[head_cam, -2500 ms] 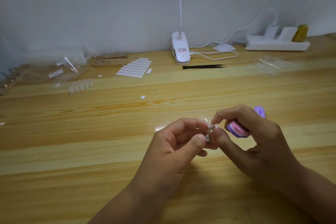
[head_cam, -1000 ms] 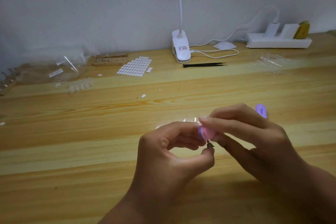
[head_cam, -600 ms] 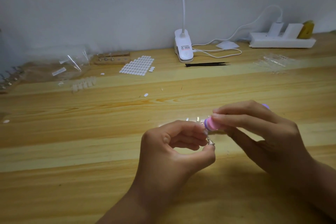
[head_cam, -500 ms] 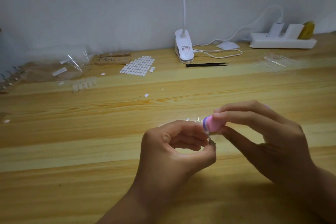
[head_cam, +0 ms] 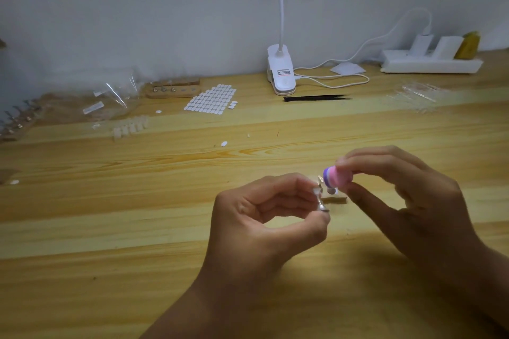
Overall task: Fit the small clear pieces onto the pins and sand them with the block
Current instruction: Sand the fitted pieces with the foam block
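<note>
Your block has slid right, off the pin. Your right hand pinches it; your left hand pinches the pin, over the surface near its front edge. You're mid-sanding, I judge; the next stroke needs light, square contact.

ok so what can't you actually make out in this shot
All from the head view:
The pin: too small and glare-washed to tell what sits on it; fingertips of the left hand cover its ends.
The sanding block: far end hidden inside the right hand; whether it touches the pin is blurred.
The lamp: head cut off by the top edge.
The pin rack: cut by the left edge, blurred.
</note>
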Motion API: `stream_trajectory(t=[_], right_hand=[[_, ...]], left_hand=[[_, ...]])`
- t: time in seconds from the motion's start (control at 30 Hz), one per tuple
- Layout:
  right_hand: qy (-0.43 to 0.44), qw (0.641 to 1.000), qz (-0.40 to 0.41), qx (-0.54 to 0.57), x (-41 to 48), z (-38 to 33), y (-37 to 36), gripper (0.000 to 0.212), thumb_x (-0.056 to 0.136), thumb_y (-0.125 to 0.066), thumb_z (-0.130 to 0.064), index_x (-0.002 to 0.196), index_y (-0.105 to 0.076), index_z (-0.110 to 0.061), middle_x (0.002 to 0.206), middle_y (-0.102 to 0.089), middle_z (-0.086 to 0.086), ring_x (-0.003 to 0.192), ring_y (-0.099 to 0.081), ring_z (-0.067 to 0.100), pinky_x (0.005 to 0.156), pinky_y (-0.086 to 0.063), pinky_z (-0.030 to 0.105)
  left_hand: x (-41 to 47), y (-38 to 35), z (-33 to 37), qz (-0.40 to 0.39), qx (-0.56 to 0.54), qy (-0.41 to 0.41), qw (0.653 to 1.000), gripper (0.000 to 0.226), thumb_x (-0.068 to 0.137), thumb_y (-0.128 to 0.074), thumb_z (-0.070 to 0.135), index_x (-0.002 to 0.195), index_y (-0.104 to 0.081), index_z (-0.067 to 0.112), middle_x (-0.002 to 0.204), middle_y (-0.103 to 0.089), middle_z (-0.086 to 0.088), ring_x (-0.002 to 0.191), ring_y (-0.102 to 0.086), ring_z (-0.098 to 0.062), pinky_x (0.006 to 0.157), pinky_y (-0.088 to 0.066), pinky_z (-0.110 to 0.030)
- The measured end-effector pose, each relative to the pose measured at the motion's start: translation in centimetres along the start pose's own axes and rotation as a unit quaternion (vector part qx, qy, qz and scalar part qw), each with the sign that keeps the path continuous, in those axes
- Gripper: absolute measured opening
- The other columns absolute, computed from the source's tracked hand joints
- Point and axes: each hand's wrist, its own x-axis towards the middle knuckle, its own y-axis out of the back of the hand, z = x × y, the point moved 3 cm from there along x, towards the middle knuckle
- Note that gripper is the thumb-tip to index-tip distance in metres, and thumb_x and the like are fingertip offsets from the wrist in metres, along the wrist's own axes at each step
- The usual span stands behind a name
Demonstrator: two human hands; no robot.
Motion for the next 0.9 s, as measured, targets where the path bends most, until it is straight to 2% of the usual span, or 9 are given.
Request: stream_trajectory(t=[0.13, 0.23, 0.3, 0.43, 0.53, 0.6, 0.7, 0.83, 0.9], right_hand=[[-0.006, 0.996, 0.037, 0.083, -0.6, -1.2, -0.6, 0.028, 0.090, -0.070, -0.014, 0.116, -0.066, -0.022, 0.113, -0.068, -0.004, 0.105, -0.069, 0.019, 0.082, -0.058, 0.035], [0.039, 0.999, 0.017, -0.007, -0.4, -1.1, -0.8, 0.031, 0.089, -0.068, -0.012, 0.118, -0.062, -0.019, 0.114, -0.064, -0.005, 0.110, -0.064, 0.004, 0.090, -0.051, 0.019], [0.028, 0.999, 0.040, -0.022, -0.2, -0.9, -0.4, 0.027, 0.089, -0.067, -0.012, 0.113, -0.061, -0.023, 0.111, -0.064, -0.007, 0.106, -0.062, -0.003, 0.088, -0.048, 0.013], [0.063, 0.997, 0.053, 0.009, -0.8, -2.0, -0.8, 0.031, 0.087, -0.069, -0.004, 0.116, -0.062, -0.013, 0.110, -0.068, -0.001, 0.108, -0.066, 0.012, 0.091, -0.051, 0.022], [0.047, 0.997, 0.042, -0.033, -0.4, -1.1, -0.7, 0.029, 0.089, -0.066, -0.007, 0.116, -0.061, -0.019, 0.111, -0.066, 0.005, 0.108, -0.063, 0.005, 0.092, -0.048, 0.017], [0.030, 0.997, 0.065, -0.026, -0.4, -1.0, -0.6, 0.029, 0.090, -0.066, -0.007, 0.116, -0.060, -0.017, 0.110, -0.067, 0.002, 0.105, -0.063, 0.002, 0.088, -0.047, 0.014], [0.060, 0.996, 0.067, 0.002, -0.9, -1.8, -0.9, 0.030, 0.089, -0.065, -0.003, 0.117, -0.061, -0.012, 0.111, -0.065, 0.001, 0.108, -0.065, 0.012, 0.091, -0.049, 0.019], [0.041, 0.996, 0.053, -0.057, -0.5, -0.6, -0.9, 0.029, 0.090, -0.063, -0.006, 0.117, -0.058, -0.017, 0.109, -0.063, -0.002, 0.111, -0.058, -0.003, 0.092, -0.043, 0.011], [0.041, 0.995, 0.078, -0.035, -0.6, -1.2, -0.8, 0.034, 0.090, -0.064, -0.006, 0.121, -0.055, -0.016, 0.112, -0.060, -0.006, 0.112, -0.059, 0.000, 0.091, -0.044, 0.013]], left_hand=[[0.2, 0.0, -0.2, -0.037, -0.095, 0.030, 0.994, 0.023, 0.068, -0.078, 0.009, 0.090, -0.077, 0.010, 0.087, -0.073, -0.007, 0.079, -0.069, -0.015, 0.072, -0.053, -0.021], [0.2, 0.0, -0.4, -0.055, -0.137, 0.048, 0.988, 0.023, 0.068, -0.078, 0.010, 0.091, -0.077, 0.010, 0.083, -0.071, -0.007, 0.077, -0.067, -0.014, 0.074, -0.053, -0.023], [0.3, 0.1, -0.5, -0.053, -0.150, 0.066, 0.985, 0.024, 0.066, -0.078, 0.011, 0.090, -0.078, 0.010, 0.081, -0.071, -0.006, 0.076, -0.067, -0.013, 0.074, -0.054, -0.022], [0.4, -0.2, -0.7, -0.075, -0.157, 0.082, 0.981, 0.027, 0.068, -0.076, 0.015, 0.093, -0.076, 0.006, 0.081, -0.069, -0.004, 0.076, -0.063, -0.013, 0.076, -0.052, -0.023], [0.5, 0.1, -1.0, -0.070, -0.160, 0.107, 0.979, 0.030, 0.066, -0.077, 0.018, 0.094, -0.077, 0.009, 0.077, -0.065, -0.005, 0.072, -0.058, -0.014, 0.075, -0.051, -0.023], [0.6, 0.1, -1.1, -0.068, -0.166, 0.125, 0.976, 0.031, 0.065, -0.078, 0.020, 0.094, -0.077, 0.009, 0.075, -0.064, -0.007, 0.070, -0.057, -0.015, 0.073, -0.050, -0.023], [0.5, -0.2, -1.0, -0.099, -0.193, 0.124, 0.968, 0.027, 0.069, -0.075, 0.019, 0.094, -0.076, 0.010, 0.077, -0.066, -0.003, 0.071, -0.057, -0.013, 0.074, -0.050, -0.022], [0.4, -0.2, -0.8, -0.106, -0.223, 0.123, 0.961, 0.022, 0.072, -0.072, 0.018, 0.092, -0.078, 0.014, 0.078, -0.068, 0.001, 0.073, -0.060, -0.011, 0.073, -0.050, -0.021], [0.5, -0.2, -0.8, -0.105, -0.220, 0.130, 0.961, 0.022, 0.074, -0.071, 0.020, 0.094, -0.078, 0.014, 0.080, -0.068, 0.000, 0.075, -0.060, -0.011, 0.073, -0.051, -0.022]])
